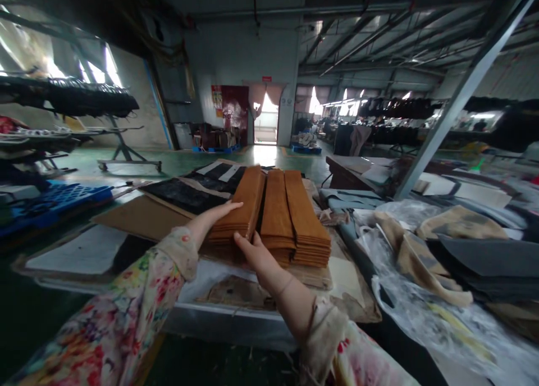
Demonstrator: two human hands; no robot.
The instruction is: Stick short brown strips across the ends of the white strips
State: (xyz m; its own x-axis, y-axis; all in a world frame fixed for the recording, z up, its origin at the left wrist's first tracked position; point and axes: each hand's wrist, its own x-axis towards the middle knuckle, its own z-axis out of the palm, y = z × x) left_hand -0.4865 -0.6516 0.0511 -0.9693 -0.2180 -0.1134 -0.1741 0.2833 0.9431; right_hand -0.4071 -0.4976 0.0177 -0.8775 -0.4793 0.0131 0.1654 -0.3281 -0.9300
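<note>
Three stacks of long brown fabric pieces lie side by side: a left stack (246, 192), a middle stack (277, 212) and a right stack (306, 214). My left hand (219, 210) grips the left stack from its left side, thumb across the top and the other fingers mostly hidden. At the near right corner of that same stack, my right hand (255, 251) has its thumb against the front end. Its other fingers reach into the gap beside the middle stack and are partly hidden.
Brown cardboard (138, 214) and dark sheets (185, 195) lie left of the stacks. On the right are clear plastic wrap (391, 262), grey fabric (488, 257) and a slanting metal post (455, 99). A blue pallet (63, 198) and a wheeled rack (126, 155) stand at left.
</note>
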